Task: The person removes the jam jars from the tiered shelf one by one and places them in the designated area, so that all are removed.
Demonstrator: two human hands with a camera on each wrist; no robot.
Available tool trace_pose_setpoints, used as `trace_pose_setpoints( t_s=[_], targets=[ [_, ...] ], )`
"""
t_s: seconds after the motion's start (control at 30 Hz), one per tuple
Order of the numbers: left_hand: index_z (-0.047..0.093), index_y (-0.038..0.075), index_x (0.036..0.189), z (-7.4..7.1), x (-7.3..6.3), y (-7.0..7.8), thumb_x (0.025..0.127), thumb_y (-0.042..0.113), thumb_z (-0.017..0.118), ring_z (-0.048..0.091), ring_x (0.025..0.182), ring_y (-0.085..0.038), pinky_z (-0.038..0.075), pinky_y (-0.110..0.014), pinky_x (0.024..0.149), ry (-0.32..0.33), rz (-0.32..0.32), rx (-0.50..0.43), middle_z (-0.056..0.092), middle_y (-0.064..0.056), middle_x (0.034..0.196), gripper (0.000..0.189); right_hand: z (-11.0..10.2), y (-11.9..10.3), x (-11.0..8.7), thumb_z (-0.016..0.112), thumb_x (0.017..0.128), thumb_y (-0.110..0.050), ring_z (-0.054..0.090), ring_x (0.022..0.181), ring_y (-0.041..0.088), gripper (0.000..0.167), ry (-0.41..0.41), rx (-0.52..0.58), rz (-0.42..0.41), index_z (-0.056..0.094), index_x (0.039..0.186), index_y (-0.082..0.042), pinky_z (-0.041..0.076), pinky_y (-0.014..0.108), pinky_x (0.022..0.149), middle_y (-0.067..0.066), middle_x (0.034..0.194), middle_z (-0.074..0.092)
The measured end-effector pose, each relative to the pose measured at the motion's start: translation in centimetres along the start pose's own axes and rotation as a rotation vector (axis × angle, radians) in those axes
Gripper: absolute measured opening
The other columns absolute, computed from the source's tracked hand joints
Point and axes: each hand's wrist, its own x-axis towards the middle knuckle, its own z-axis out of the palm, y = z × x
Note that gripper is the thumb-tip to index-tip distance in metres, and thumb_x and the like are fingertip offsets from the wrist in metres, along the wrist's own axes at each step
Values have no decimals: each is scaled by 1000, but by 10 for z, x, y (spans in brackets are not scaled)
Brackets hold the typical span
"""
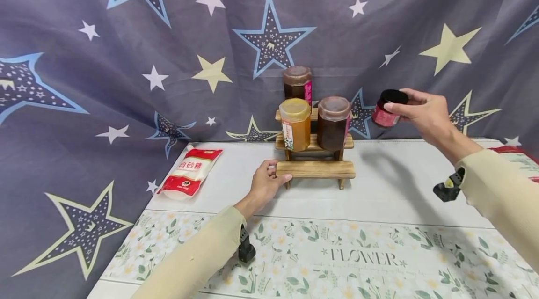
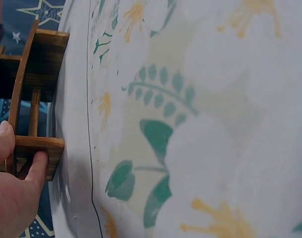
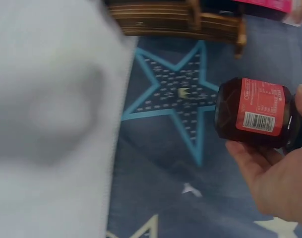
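In the head view my right hand (image 1: 430, 113) holds a small dark jar (image 1: 385, 117) with a black lid and pinkish-red label, up in the air right of a wooden tiered stand (image 1: 316, 169). The right wrist view shows the jar (image 3: 261, 106) lying sideways in that frame, its barcode visible, fingers and thumb around it. My left hand (image 1: 264, 184) grips the left end of the stand's lowest step; the left wrist view shows thumb and finger around the wood (image 2: 41, 144). On the middle step stand an amber jar (image 1: 296, 126) and a dark jar (image 1: 332, 126). Another dark jar (image 1: 296, 83) is on the top step.
A red and white bag of white sugar (image 1: 189, 172) lies on the table's left side. A red and white package (image 1: 518, 161) is partly visible at the right edge, behind my sleeve. A star-patterned curtain (image 1: 236, 116) hangs behind the white, flower-printed tablecloth (image 1: 236, 198).
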Motion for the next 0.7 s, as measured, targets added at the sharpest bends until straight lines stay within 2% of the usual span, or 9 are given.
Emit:
trace_pose_setpoints(
  t_s=[0.07,0.13,0.3,0.4,0.7],
  targets=[
    [48,2,131,0,0,0,84,6,74,65,94,-22,54,-29,75,1,-3,5,67,-17,111,54,-4,9,-5,82,75,-4,69,76,5,38,5,-1,18,69,110,-5,56,22,63,-7,87,72],
    [49,2,130,0,0,-1,84,7,75,65,93,-22,54,-29,75,2,-1,5,67,-17,110,54,-7,19,-11,82,76,-7,68,75,3,40,17,-58,35,67,113,-6,56,22,64,-11,87,71],
    [48,2,131,0,1,0,84,6,74,64,90,-20,54,-29,74,0,1,-3,67,-17,109,54,-10,41,-23,82,78,-18,62,76,-6,59,56,-251,68,57,128,1,55,19,66,-23,87,63],
    [48,2,131,-1,1,0,84,6,74,64,89,-19,53,-27,73,-1,0,0,67,-17,109,54,-10,52,-29,82,78,-20,60,76,-9,66,70,-308,85,53,132,3,54,17,65,-26,86,62],
    [47,1,132,-1,1,-1,84,7,75,65,92,-21,54,-28,74,-4,-5,-2,67,-17,110,56,-8,72,-42,82,78,-18,59,72,-9,54,64,-299,109,58,125,-2,51,15,59,-25,80,67]
  ],
)
